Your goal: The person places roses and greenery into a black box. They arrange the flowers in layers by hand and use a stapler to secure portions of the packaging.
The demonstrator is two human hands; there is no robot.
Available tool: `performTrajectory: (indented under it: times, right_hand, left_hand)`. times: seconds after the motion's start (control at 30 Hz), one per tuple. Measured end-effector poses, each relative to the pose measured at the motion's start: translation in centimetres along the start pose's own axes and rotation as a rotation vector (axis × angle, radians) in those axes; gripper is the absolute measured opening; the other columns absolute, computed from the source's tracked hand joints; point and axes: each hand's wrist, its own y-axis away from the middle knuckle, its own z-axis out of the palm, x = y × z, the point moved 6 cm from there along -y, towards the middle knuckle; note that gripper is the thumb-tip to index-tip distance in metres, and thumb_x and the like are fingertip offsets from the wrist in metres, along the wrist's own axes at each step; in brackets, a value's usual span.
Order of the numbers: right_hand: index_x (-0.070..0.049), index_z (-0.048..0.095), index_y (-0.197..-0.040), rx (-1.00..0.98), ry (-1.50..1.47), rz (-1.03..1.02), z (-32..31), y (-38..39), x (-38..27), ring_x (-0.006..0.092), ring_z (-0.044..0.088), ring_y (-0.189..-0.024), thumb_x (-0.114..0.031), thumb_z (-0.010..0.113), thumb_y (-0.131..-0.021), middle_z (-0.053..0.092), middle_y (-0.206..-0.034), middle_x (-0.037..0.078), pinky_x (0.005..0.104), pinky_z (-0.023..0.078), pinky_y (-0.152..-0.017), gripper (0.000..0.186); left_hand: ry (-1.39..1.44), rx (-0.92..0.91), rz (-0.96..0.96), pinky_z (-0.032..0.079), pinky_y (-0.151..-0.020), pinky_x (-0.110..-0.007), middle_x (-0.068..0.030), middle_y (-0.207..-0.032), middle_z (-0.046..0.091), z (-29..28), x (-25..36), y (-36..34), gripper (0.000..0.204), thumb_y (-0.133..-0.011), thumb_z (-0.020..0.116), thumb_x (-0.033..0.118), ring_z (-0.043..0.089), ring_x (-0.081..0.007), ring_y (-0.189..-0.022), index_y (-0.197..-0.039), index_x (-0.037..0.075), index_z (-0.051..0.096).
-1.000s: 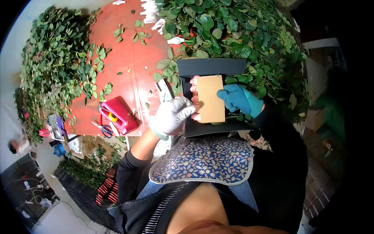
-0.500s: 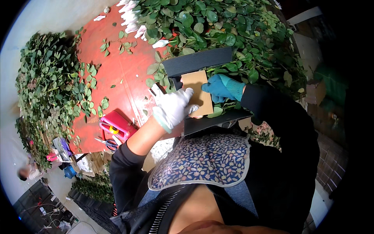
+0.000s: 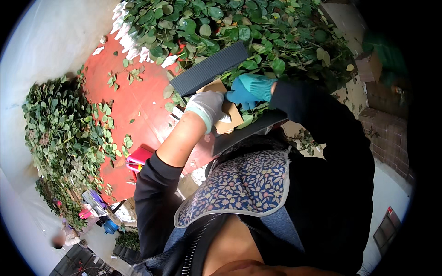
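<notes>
My left hand (image 3: pixel 209 106), in a white glove, is curled over a tan cardboard piece (image 3: pixel 232 118), its fingertips partly hidden. My right hand (image 3: pixel 245 92), in a teal glove, grips near the cardboard's right side with bent fingers. The cardboard lies inside an open black corrugated wrapper, with its upper flap (image 3: pixel 209 68) angled above my hands and its lower flap (image 3: pixel 244 131) below them. Green leafy stems extend from under my right hand. Whatever is under the cardboard is hidden, and a silver tool beside my left wrist is mostly covered.
The red table (image 3: pixel 124 87) carries leafy piles at left (image 3: pixel 60 129) and top (image 3: pixel 276 27), white-wrapped buds (image 3: pixel 126 30) and a pink plastic case (image 3: pixel 137 161). Another person (image 3: pixel 69 237) is at the lower left. Boxes (image 3: pixel 368 66) stand at right.
The view has turned. My left hand has moved onto the cardboard, covering much of it and the pink flower heads that showed earlier. My right hand has shifted upward in the view.
</notes>
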Motion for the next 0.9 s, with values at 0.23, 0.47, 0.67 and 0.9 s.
performTrajectory:
  times: [0.23, 0.47, 0.67, 0.9]
  right_hand:
    - [-0.007, 0.066, -0.115, 0.467, 0.879, -0.728, 4.5, 12.5, -4.1, 0.0286, 0.067, -0.073, -0.049, 0.068, -0.08, 0.068, -0.079, 0.011, 0.0405, 0.053, -0.07, 0.054]
    - [-0.01, 0.062, -0.084, 0.43, 0.877, -0.694, 4.9, 7.3, -3.1, 0.0267, 0.066, -0.074, -0.026, 0.068, -0.077, 0.067, -0.08, 0.005, 0.041, 0.051, -0.065, 0.018]
    - [-0.016, 0.066, -0.086, 0.38, 0.83, -0.813, 4.9, 7.8, -3.8, 0.0263, 0.065, -0.071, -0.024, 0.069, -0.075, 0.065, -0.08, 0.003, 0.042, 0.05, -0.064, 0.014]
    - [-0.014, 0.066, -0.083, 0.407, 0.66, -0.911, 0.9, 4.1, -4.9, 0.0298, 0.065, -0.072, -0.026, 0.063, -0.083, 0.066, -0.079, 0.009, 0.0457, 0.049, -0.062, 0.012]
  left_hand:
    - [-0.003, 0.019, -0.054, 0.054, -0.078, -0.043, -0.0203, -0.091, 0.07, 0.6, -0.4, 0.4, 0.054, -0.072, 0.08, 0.044, 0.069, -0.0362, -0.09, -0.1, 0.0, 0.066]
    - [-0.005, -0.007, -0.159, 0.055, -0.079, -0.043, -0.0219, -0.096, 0.07, 0.3, -0.1, 1.1, 0.046, -0.074, 0.079, 0.032, 0.069, -0.0365, -0.093, -0.102, -0.001, 0.066]
    - [-0.028, -0.045, -0.168, 0.055, -0.079, -0.04, -0.0173, -0.095, 0.072, 0.5, 0.1, 0.6, 0.044, -0.073, 0.082, 0.029, 0.07, -0.0319, -0.095, -0.102, -0.001, 0.067]
    - [-0.069, 0.049, 0.034, 0.054, -0.082, -0.041, -0.0198, -0.101, 0.071, 1.6, -2.8, -0.5, 0.029, -0.084, 0.07, 0.022, 0.069, -0.0342, -0.098, -0.105, 0.002, 0.069]
